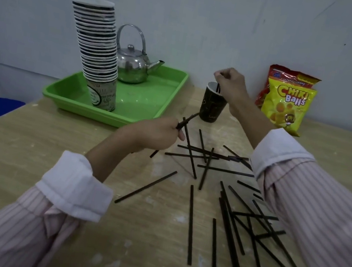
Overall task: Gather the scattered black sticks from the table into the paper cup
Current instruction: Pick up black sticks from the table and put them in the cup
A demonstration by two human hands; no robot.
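Wooden bench (25, 154), grey wall behind. Right hand (230, 81) pinches stick over paper cup (213, 103); left hand (158, 132) pinches another. Black sticks (189, 225) look light, thin, stiff; likely best pinched mid-length.

Yellow snack bag (288, 106), standing at the wall on the table's far right: reads "CHIKI Balls" in red and white letters. Red snack bag (284, 76) behind it: small line of print across the top, apparently "Kentang Goreng", not fully legible. Printed lettering also on the bottom cup of the stacked paper cups (102, 97) and on the dark paper cup (210, 106); both too small and blurred to read.
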